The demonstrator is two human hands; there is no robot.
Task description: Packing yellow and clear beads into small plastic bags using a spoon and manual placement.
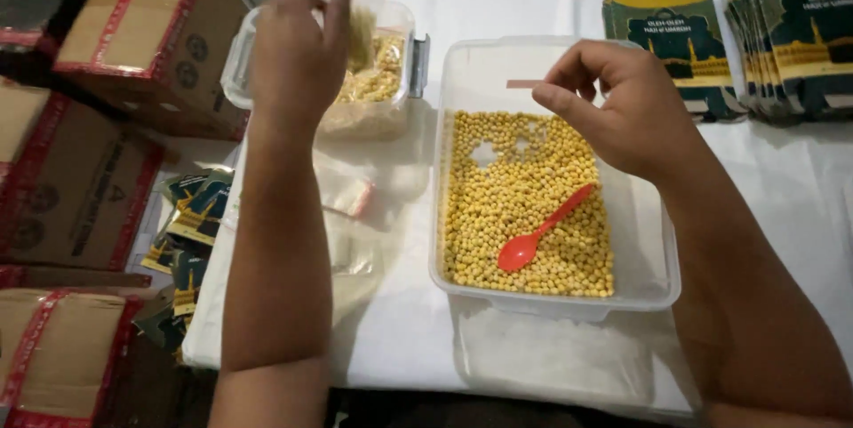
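Hovering hands, left hand point(298, 46) over small tub point(400, 24), right hand point(622, 108) above bean tub's rim point(462, 50)

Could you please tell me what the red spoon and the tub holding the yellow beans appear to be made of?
The red spoon looks like moulded plastic: uniform bright colour, thin handle, slight gloss. The tub seems to be clear, slightly frosted plastic, since the white tablecloth and the yellow beans show through its thin walls and rolled rim. Neither can be confirmed by look alone.
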